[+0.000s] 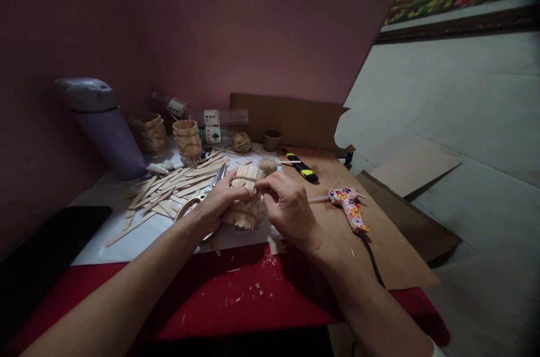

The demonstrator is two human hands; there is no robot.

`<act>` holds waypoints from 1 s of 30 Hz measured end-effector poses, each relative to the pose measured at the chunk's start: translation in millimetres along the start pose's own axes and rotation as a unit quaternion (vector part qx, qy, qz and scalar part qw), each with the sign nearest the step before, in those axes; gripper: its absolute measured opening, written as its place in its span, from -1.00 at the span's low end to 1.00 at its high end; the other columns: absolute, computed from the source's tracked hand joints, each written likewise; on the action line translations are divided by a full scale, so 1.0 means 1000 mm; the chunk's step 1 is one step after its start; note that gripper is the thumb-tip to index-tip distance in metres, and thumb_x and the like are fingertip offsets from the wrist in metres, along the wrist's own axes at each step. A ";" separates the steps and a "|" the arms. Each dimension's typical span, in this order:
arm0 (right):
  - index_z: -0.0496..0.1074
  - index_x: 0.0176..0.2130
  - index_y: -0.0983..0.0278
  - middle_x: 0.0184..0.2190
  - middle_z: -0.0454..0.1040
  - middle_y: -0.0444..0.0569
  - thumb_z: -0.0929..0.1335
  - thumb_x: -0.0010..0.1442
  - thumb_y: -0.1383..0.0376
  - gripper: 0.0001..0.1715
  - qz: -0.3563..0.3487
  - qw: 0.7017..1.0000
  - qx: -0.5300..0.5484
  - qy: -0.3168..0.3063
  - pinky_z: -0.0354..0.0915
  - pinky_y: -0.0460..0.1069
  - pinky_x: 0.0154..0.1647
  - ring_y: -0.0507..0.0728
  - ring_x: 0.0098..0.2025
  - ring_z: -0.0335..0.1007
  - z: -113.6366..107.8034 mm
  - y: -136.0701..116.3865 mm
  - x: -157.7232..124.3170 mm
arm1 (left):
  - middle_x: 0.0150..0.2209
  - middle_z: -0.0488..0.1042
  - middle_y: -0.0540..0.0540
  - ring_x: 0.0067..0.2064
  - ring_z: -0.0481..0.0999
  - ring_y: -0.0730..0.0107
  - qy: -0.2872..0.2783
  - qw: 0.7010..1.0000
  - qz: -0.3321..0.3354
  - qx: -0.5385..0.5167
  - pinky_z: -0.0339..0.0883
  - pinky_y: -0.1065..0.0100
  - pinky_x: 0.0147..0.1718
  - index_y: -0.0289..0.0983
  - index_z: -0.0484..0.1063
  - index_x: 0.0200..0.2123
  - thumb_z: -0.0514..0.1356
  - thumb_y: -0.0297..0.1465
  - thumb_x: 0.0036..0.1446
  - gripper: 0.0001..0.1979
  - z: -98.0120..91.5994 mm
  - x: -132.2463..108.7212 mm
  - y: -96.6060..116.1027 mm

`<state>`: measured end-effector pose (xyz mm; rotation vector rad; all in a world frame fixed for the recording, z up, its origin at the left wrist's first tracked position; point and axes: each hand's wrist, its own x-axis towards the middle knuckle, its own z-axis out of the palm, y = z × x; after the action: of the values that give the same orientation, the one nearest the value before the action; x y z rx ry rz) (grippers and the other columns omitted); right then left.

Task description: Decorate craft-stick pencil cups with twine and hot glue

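Observation:
My left hand is wrapped round a small cup made of wooden craft sticks, with a band of twine round its upper part. My right hand is at the cup's right side, its thumb and forefinger pinched close to the twine band; what lies between those fingertips is too small to make out. Just behind the cup sits a ball of twine. Scissors lie beside my left hand, partly covered by it.
Loose craft sticks spread over the left. Behind stand a finished stick cup, a purple bottle and a small brown pot. A utility knife and a flowered glue gun with a cord lie on the brown board.

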<state>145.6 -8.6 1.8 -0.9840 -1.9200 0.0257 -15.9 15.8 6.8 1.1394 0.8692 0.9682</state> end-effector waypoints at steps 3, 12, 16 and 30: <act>0.48 -0.31 0.33 -0.38 0.51 0.00 0.28 0.13 0.55 -0.77 0.019 1.000 -0.001 0.018 0.33 -0.02 -0.24 0.11 -0.30 0.44 0.000 0.002 0.001 | -0.31 0.48 -0.03 -0.37 0.47 0.35 -0.003 1.000 0.002 0.000 0.40 0.38 -0.47 -0.24 0.33 -0.08 0.31 -0.44 -0.16 -0.51 0.000 0.000 0.001; 0.51 -0.31 0.29 -0.34 0.51 -0.01 0.30 0.16 0.53 -0.77 0.026 0.999 -0.007 0.029 0.35 -0.03 -0.20 0.10 -0.27 0.46 0.003 0.003 0.000 | -0.30 0.49 -0.04 -0.37 0.47 0.34 -0.008 1.000 0.006 -0.002 0.41 0.36 -0.46 -0.24 0.34 -0.08 0.30 -0.44 -0.15 -0.51 0.000 0.000 -0.001; 0.53 -0.29 0.32 -0.34 0.51 0.01 0.29 0.17 0.52 -0.76 0.028 0.999 -0.004 0.020 0.35 -0.02 -0.20 0.10 -0.26 0.46 0.001 0.000 -0.001 | -0.32 0.49 -0.02 -0.37 0.47 0.35 0.001 1.000 0.002 -0.009 0.40 0.38 -0.45 -0.25 0.34 -0.09 0.32 -0.43 -0.18 -0.50 0.002 -0.002 0.002; 0.51 -0.30 0.28 -0.35 0.52 -0.01 0.28 0.12 0.52 -0.74 0.045 0.999 0.014 0.012 0.33 -0.01 -0.25 0.11 -0.28 0.45 0.002 0.004 0.000 | -0.35 0.49 0.01 -0.38 0.48 0.35 0.000 1.000 -0.007 -0.030 0.38 0.38 -0.44 -0.24 0.35 -0.10 0.32 -0.44 -0.20 -0.50 0.003 -0.002 0.000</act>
<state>146.6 -5.8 -0.8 -1.0456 -1.8475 0.0923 -14.1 12.8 7.5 1.0801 0.8415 0.9771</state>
